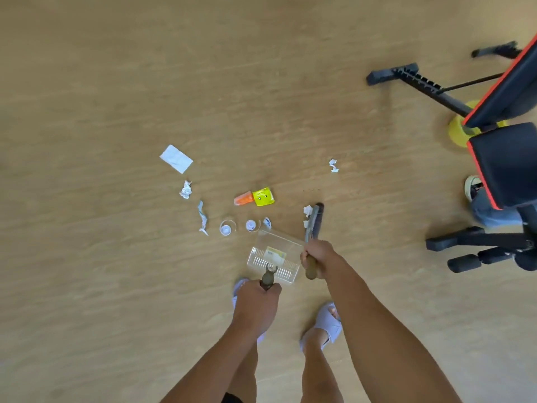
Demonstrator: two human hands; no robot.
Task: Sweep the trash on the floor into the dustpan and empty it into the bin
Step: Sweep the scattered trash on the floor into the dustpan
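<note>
Head view, straight down at the wooden floor point(116, 82), and a fair bit is blurred or cut off. The black weight bench point(505, 158) with red edging runs off the right edge, a yellow cone-like base point(460, 133) sits half hidden under it, and near it someone else's shoe point(471, 187) and a bit of blue trouser leg poke out. The left hand point(255, 301) has its fingers curled tight round the olive handle of the dustpan point(276, 251) and covers most of one pale lilac slipper; the other slipper point(328, 321) shows almost whole. The dustpan is clear plastic, rectangular, slotted along its near wall, and rests on the floor just in front of the feet. A yellow and white label shows through it, whether inside or stuck on I cannot tell. The right hand point(318, 255) has its fingers wrapped round the handle of the broom point(315, 218), whose dark head stands just right of the pan's far corner, bristles too smeared to make out, with two white scraps point(307, 215) against its left side. Trash lies loose beyond the pan: one flat white paper rectangle point(176, 158) far left, one crumpled white ball point(186, 189), one twisted strip point(203, 218), two small round clear lids point(226, 227), one white and blue scrap point(266, 222) at the pan's far edge, one orange packet point(243, 198) touching one yellow packet point(263, 196), and one crumpled wad point(334, 165) well apart on the right.
</note>
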